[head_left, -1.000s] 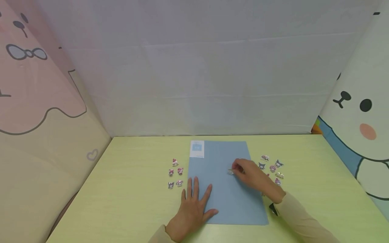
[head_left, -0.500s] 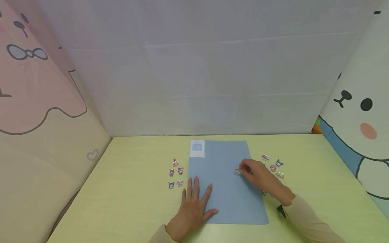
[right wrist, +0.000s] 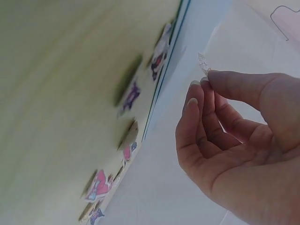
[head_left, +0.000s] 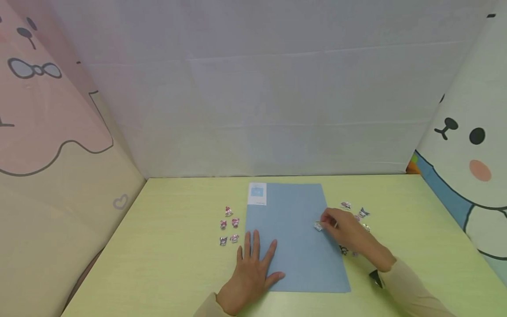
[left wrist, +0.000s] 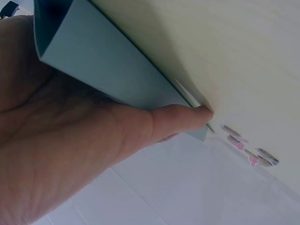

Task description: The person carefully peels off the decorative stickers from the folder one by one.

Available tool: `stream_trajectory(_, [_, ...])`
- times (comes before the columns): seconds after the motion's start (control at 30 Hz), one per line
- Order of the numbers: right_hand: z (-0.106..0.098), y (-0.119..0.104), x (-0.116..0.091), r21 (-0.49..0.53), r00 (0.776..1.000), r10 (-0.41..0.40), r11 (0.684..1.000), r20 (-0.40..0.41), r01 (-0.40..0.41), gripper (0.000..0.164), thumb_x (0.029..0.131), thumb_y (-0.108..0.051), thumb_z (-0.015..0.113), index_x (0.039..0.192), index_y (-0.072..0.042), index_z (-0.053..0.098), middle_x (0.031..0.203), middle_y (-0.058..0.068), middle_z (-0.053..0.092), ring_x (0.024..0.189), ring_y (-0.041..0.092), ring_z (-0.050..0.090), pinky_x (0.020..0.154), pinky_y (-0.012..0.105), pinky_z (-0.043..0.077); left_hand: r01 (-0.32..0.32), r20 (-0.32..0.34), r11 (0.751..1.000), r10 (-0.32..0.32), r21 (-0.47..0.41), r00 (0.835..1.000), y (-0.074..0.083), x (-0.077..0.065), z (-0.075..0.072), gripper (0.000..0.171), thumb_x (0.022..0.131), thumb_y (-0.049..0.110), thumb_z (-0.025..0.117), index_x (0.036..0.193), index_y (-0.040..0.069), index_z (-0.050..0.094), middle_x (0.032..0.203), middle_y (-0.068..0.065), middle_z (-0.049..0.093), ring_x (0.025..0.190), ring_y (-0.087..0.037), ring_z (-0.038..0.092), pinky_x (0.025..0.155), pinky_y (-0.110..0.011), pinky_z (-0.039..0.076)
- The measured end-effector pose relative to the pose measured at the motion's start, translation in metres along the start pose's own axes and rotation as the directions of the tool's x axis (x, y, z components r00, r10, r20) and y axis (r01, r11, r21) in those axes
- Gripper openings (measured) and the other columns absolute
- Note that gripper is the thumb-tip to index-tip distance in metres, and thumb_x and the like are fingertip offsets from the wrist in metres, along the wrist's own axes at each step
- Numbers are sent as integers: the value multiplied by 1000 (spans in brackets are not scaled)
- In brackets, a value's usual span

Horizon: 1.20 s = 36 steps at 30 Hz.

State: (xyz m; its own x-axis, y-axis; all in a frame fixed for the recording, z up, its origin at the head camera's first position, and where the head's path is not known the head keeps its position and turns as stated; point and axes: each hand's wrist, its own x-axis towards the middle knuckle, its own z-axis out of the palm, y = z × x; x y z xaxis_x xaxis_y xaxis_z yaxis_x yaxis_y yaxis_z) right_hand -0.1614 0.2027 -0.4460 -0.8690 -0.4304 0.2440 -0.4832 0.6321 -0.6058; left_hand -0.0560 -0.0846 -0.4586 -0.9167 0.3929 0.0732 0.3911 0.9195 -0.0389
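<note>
A light blue folder (head_left: pixel 295 259) lies on the table, a white label (head_left: pixel 257 193) in its far left corner. My left hand (head_left: pixel 247 277) rests with spread fingers on the folder's near left part. In the left wrist view, the folder's edge (left wrist: pixel 103 65) shows beside the hand. Above the folder's right side my right hand (head_left: pixel 346 231) pinches a small cartoon sticker (head_left: pixel 318 226) between thumb and fingertips. The right wrist view shows that sticker (right wrist: pixel 203 63) sticking out past the thumb tip; its print is too small to read.
Several cartoon stickers (head_left: pixel 235 223) lie left of the folder. More stickers (head_left: pixel 364 212) lie to its right, partly hidden by the right hand and forearm. A dark object (head_left: pixel 375 278) shows by the right sleeve. A pale wall covering (head_left: pixel 253 110) stands behind the table.
My right hand has moved right across the folder with the pinched sticker, toward its right edge. The left hand has stayed put.
</note>
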Motion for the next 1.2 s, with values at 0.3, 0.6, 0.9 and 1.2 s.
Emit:
stream_trajectory(0.3, [-10, 6, -9, -10, 1000, -24, 1000, -6, 24, 11, 92, 2, 73, 90, -6, 65, 81, -6, 61, 74, 7, 57, 65, 27, 52, 7, 13, 1000, -7, -13, 1000, 0, 0, -1, 73, 95, 66, 56, 153, 21, 50, 153, -34, 38, 141, -53, 38, 98, -64, 46])
stream_trajectory(0.6, [-17, 16, -19, -13, 1000, -25, 1000, 0, 25, 13, 91, 0, 74, 87, -7, 64, 76, -10, 57, 69, 2, 50, 62, 25, 49, 8, 6, 1000, -8, -8, 1000, 1, 0, -1, 73, 95, 66, 57, 152, 21, 51, 152, -33, 38, 140, -53, 39, 98, -63, 46])
stream_trajectory(0.9, [-24, 27, -28, -43, 996, -85, 996, -26, 84, 18, 89, 3, 75, 86, -10, 63, 75, -13, 56, 69, -1, 50, 61, 25, 50, 11, -12, 1000, -12, -26, 1000, 1, 0, -3, 72, 94, 65, 59, 151, 20, 52, 152, -34, 38, 140, -52, 39, 97, -63, 46])
stream_trajectory(1.2, [-35, 29, -33, -60, 997, 20, 998, 70, -16, 11, 91, -4, 75, 88, -9, 66, 77, -11, 57, 70, 0, 47, 63, 25, 47, 19, 5, 1000, -19, -13, 1000, 0, 0, 1, 73, 95, 66, 57, 152, 21, 50, 153, -33, 37, 141, -52, 37, 99, -62, 45])
